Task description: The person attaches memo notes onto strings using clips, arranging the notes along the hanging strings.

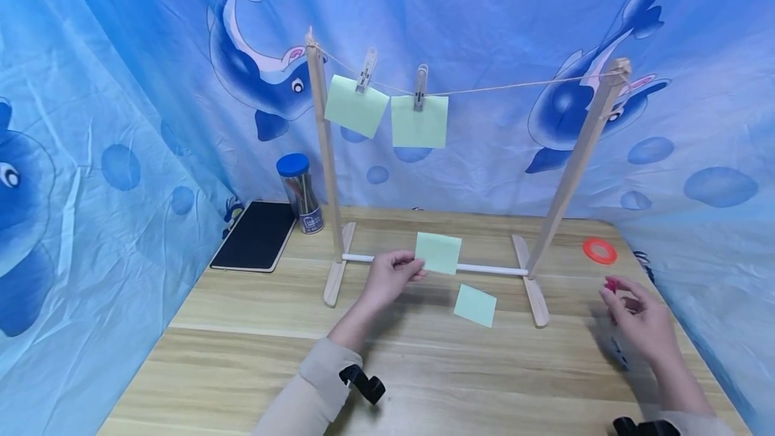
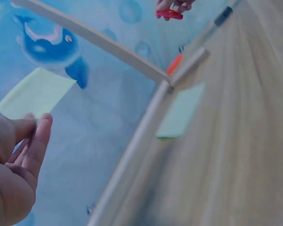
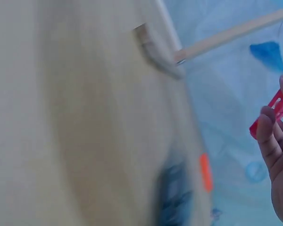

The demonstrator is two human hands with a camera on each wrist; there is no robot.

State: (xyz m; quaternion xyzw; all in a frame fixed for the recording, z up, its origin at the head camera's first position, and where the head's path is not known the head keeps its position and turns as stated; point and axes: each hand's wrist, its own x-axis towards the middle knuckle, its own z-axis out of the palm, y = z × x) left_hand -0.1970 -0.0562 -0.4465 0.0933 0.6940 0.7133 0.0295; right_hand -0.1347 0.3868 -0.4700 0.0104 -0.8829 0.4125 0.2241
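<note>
A pale-green square paper note (image 1: 438, 252) could bend or slip away, likely if its one-corner hold slackens, as a person's left hand (image 1: 390, 279) pinches it between thumb and fingertips above a wood-grain table (image 1: 484, 382). The right hand (image 1: 645, 321), digits nearly together, grips a small red plastic clip (image 1: 611, 284), well apart from the note.

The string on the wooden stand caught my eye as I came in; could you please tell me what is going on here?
A person's left hand pinches a pale green note in front of the stand's white bar, while the right hand holds a red clip over the right side of the table. Two hanging notes are already on the string, each under its own clip. Another green paper lies on the table. The note in hand is not yet hung.
</note>
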